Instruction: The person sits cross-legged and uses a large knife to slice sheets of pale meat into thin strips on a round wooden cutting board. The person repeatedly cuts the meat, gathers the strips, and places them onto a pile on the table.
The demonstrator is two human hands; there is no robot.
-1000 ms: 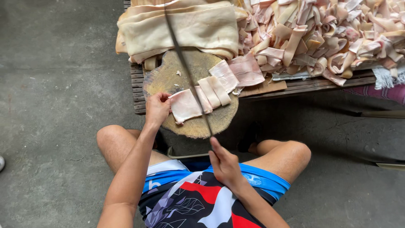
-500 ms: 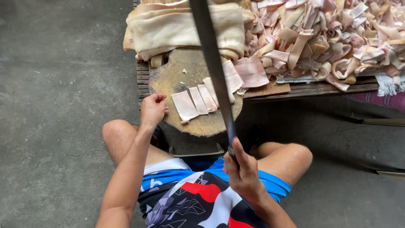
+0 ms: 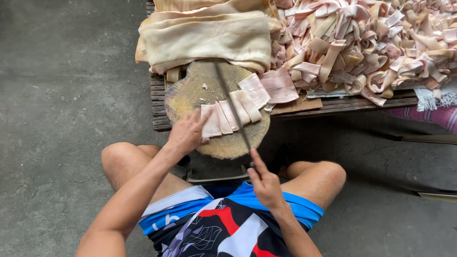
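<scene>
A round wooden chopping block (image 3: 190, 93) stands in front of my knees. Across it lies a pale pink strip of pork skin (image 3: 235, 107), cut into narrow pieces at its left end. My left hand (image 3: 186, 132) presses down on that left end with spread fingers. My right hand (image 3: 264, 183) grips the handle of a long dark cleaver (image 3: 232, 112). The blade lies edge-down across the strip near the block's middle, pointing away from me.
Behind the block a low wooden pallet (image 3: 159, 102) carries folded sheets of cream skin (image 3: 209, 38) and a big heap of cut pink strips (image 3: 371, 47). A striped cloth (image 3: 435, 116) hangs at the right. Grey concrete floor (image 3: 62, 95) lies all around.
The cleaver was raised high half a second ago and has come down onto the strip. My left hand slid back onto the strip's left end.
</scene>
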